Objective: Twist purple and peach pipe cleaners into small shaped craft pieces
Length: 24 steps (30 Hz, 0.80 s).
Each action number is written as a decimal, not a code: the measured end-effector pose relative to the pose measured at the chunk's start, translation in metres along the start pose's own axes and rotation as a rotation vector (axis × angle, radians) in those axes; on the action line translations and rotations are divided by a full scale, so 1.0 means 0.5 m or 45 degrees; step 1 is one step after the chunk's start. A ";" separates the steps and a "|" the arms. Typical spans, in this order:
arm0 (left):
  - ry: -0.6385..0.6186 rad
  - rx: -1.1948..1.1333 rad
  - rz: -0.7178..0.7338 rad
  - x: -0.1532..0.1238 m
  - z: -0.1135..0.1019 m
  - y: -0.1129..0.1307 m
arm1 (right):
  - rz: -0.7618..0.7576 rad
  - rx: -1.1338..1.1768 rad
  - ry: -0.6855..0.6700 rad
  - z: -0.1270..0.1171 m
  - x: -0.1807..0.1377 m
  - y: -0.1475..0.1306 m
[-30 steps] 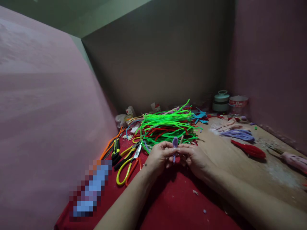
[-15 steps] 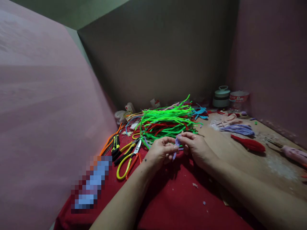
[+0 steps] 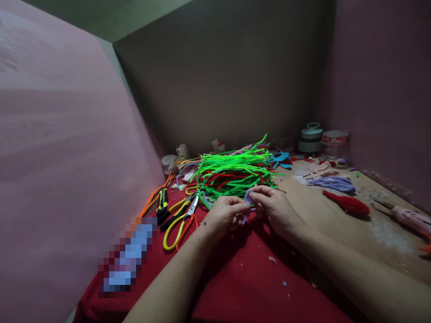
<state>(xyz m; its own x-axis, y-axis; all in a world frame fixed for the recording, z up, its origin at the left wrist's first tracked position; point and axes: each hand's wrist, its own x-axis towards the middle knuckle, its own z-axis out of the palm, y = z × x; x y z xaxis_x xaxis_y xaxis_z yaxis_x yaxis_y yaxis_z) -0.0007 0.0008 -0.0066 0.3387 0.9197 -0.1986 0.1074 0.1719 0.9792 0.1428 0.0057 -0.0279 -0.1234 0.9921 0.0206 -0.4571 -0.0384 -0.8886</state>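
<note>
- While the left hand (image 3: 224, 215) and the right hand (image 3: 274, 208) meet fingertip to fingertip over the red cloth (image 3: 242, 278), both pinch one short lilac fuzzy pipe-cleaner piece (image 3: 248, 197), held just above the cloth near the centre.
- Left hand: fingers curled, thumb and forefinger closed on the piece's left side. Right hand: the same pinch on its right side.
- Progress, judged: the piece looks folded at its top, with a tail hanging below. Shaping seems under way, not complete; the exact form is too small to tell.
- Left of the hands, on the cloth: yellow-and-orange-handled scissors (image 3: 183, 224), with a yellow-and-black utility knife (image 3: 163, 204) just beyond.
- Right, on the bare brown wooden tabletop (image 3: 319, 220): a red fuzzy spindle-shaped piece (image 3: 346, 202) and a pile of lilac fuzzy pieces (image 3: 333, 182). These look already shaped.
- Behind the hands: a large heap of straight neon-green pipe cleaners (image 3: 235, 172), with red ones mixed in. Judged: plenty of unused stock.
- Far right corner: a pale green lidded pot (image 3: 310, 139) beside a red-banded cup (image 3: 334, 138).
- Room: a pink wall panel (image 3: 67, 157) on the left and a dark grey back panel (image 3: 218, 80). The light is dim.
</note>
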 end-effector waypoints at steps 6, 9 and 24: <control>0.083 0.042 -0.005 -0.001 0.003 0.007 | 0.018 0.062 -0.018 -0.004 0.005 -0.002; 0.079 0.053 0.005 -0.001 0.003 0.008 | 0.013 0.004 -0.008 0.002 0.001 -0.004; 0.100 0.249 0.070 -0.007 0.012 0.017 | -0.125 -0.183 0.011 0.011 -0.006 -0.009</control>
<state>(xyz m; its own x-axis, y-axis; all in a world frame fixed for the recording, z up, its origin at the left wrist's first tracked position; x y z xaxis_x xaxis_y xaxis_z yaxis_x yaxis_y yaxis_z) 0.0045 -0.0032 0.0023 0.2758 0.9519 -0.1338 0.2727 0.0560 0.9605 0.1404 0.0021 -0.0215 -0.0765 0.9913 0.1071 -0.3360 0.0754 -0.9388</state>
